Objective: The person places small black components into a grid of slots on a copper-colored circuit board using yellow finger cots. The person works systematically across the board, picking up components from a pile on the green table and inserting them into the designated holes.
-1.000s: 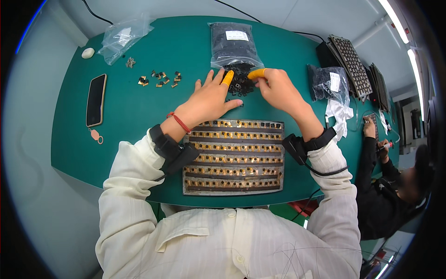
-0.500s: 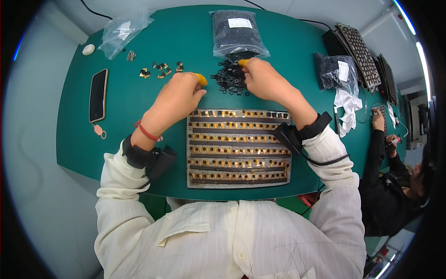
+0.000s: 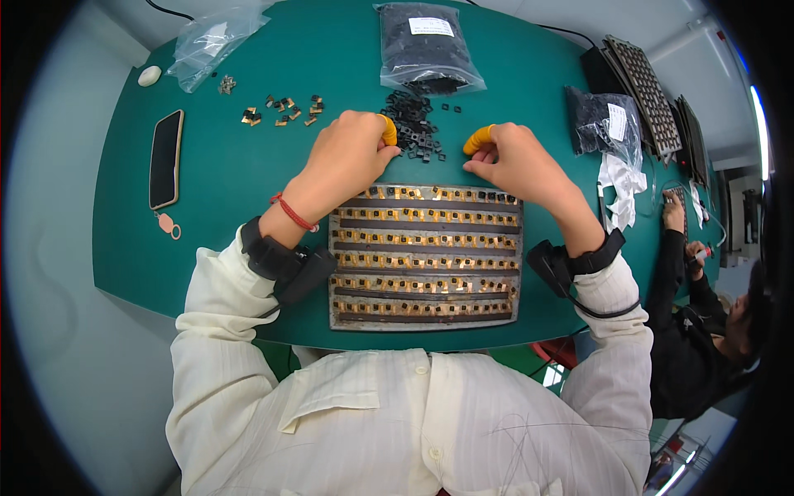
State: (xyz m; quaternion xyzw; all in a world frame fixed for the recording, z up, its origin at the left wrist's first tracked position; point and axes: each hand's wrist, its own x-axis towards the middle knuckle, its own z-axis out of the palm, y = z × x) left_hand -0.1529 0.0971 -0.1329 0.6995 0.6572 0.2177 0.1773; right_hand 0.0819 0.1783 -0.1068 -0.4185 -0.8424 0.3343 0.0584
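My left hand point(image 3: 351, 149), a yellow finger cot on its index finger, is at the left edge of a heap of small black square parts point(image 3: 418, 124). Its thumb and index finger are bent together; whatever lies between them is too small to make out. To the right of the heap, my right hand point(image 3: 525, 165) hovers with curled fingers and a yellow cot, its thumb close to the index finger. Any part held there is hidden. Below both hands lies a metal tray point(image 3: 332, 264) with several rows of gold-coloured pieces bearing black squares.
Beyond the heap is a clear bag of black parts point(image 3: 422, 54). Small gold-and-black pieces point(image 3: 285, 107), a phone point(image 3: 166, 157) and an empty-looking plastic bag point(image 3: 215, 45) are at left. Right stand another bag point(image 3: 600, 120), white tissue point(image 3: 622, 190) and stacked trays point(image 3: 641, 91); a co-worker point(image 3: 703, 331) sits beyond.
My left hand has moved right to the heap's edge. My right hand has drawn away from the heap, to the right and nearer me. The view has shifted slightly.
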